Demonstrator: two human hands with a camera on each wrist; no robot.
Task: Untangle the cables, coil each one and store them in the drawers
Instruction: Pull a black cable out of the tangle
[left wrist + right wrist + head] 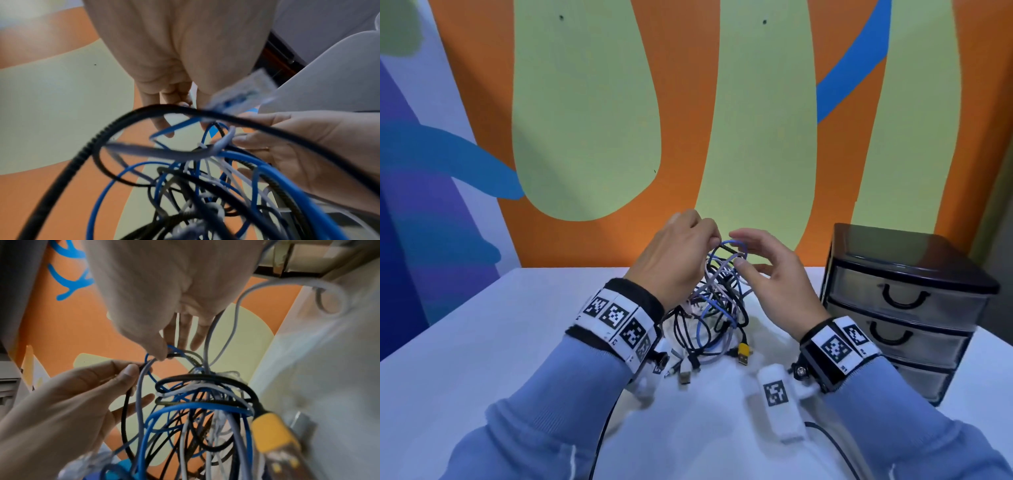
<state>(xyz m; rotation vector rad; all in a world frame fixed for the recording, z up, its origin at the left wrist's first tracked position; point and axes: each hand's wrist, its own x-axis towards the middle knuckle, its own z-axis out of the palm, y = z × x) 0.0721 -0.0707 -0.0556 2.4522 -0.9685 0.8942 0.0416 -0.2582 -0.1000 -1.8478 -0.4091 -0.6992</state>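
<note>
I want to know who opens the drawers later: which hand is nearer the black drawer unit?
Right. The right hand hovers at the cable tangle, just left of the drawer unit; the left hand grips cables on the tangle's far side.

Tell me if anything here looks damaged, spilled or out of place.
Only the expected mess: the knotted bundle of black, blue and white cables is lifted in a heap over the white table, the left hand pinching its top loops. The black three-drawer plastic cabinet stands upright, drawers closed. No damage or spill shows.
</note>
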